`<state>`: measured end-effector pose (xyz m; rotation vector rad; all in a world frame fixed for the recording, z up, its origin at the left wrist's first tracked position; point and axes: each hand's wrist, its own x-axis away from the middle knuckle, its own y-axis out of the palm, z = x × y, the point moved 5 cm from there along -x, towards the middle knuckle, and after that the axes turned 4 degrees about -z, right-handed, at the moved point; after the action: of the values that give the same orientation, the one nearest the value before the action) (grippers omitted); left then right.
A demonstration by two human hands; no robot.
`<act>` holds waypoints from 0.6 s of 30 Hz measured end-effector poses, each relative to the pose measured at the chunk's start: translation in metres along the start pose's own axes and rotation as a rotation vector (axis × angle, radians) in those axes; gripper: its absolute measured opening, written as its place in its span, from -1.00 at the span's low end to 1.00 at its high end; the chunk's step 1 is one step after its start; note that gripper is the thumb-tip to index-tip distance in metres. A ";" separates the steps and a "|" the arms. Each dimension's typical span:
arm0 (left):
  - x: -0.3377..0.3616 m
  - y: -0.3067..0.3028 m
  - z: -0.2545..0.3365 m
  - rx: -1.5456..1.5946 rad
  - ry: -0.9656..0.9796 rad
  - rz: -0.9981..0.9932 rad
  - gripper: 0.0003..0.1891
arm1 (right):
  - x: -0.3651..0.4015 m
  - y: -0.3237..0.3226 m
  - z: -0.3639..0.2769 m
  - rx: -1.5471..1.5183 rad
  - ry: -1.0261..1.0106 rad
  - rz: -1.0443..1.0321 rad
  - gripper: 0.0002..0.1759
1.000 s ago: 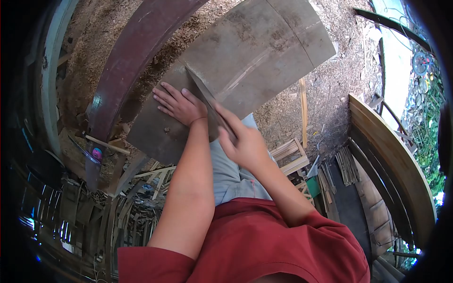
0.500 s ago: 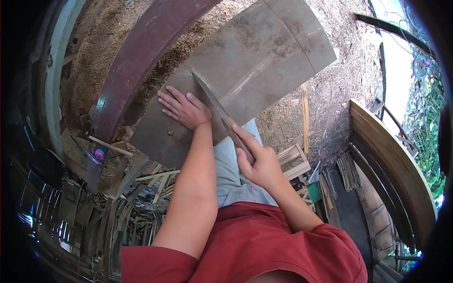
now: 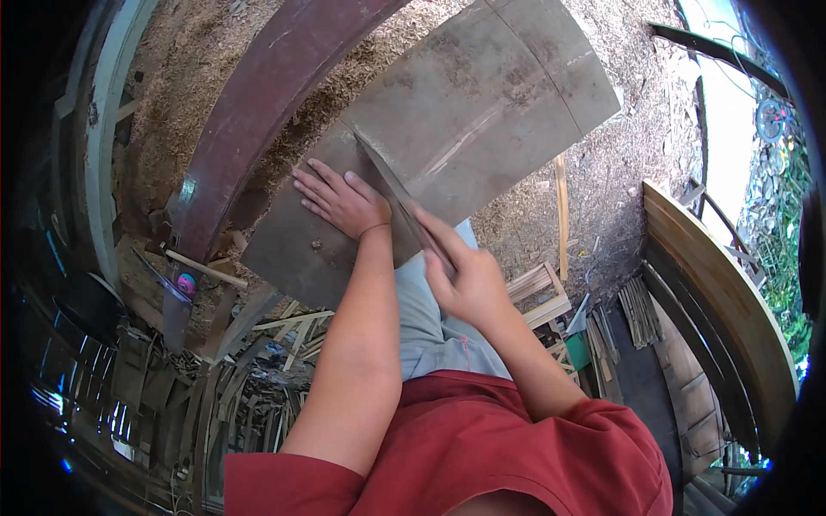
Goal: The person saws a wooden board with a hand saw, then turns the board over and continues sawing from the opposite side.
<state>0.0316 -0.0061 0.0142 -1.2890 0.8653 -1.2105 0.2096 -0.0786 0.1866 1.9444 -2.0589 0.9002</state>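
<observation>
A wide grey-brown board [image 3: 482, 129] lies at a slant in front of me, over my legs. My left hand [image 3: 347, 203] rests flat on its left part, fingers stretched out and a little apart. My right hand [image 3: 469, 279] is closed round the handle of a handsaw, index finger laid along it. The handsaw's blade [image 3: 385, 175] stands on edge in the board, just right of my left hand, and its tip points away from me. My fingers hide most of the handle. A thin line crosses the board's far end.
A dark red curved beam [image 3: 258, 107] runs beyond the board on the left. Wood shavings [image 3: 176, 95] cover the ground. At right lean long curved planks [image 3: 718, 292]. Slatted wood pieces [image 3: 540, 295] and scrap strips lie around my legs. A small hammer-like tool [image 3: 206, 268] sits at left.
My right hand has pushed the handsaw forward and up along the board. My left hand stays pressed on the board; the whole view has shifted slightly.
</observation>
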 end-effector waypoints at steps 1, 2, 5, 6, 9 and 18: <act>0.001 0.001 -0.002 0.001 -0.001 0.000 -0.25 | -0.021 0.011 0.005 0.001 0.000 -0.001 -0.33; 0.001 0.003 -0.004 -0.020 -0.008 -0.019 -0.25 | -0.053 0.030 0.015 0.056 0.040 -0.022 -0.31; -0.001 0.003 -0.003 -0.043 -0.023 -0.015 -0.25 | -0.059 0.035 0.015 0.072 0.068 -0.040 -0.29; 0.000 0.003 -0.002 -0.044 -0.023 -0.011 -0.25 | -0.047 0.030 0.011 0.035 0.078 -0.031 -0.29; 0.001 -0.003 0.003 0.020 -0.007 0.014 -0.25 | 0.015 -0.003 -0.003 -0.004 0.025 -0.010 -0.34; 0.000 0.004 -0.003 -0.025 -0.024 -0.017 -0.23 | -0.048 0.028 0.013 0.059 0.085 -0.042 -0.28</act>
<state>0.0294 -0.0072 0.0100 -1.3308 0.8557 -1.1987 0.1934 -0.0451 0.1433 1.9350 -1.9590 1.0273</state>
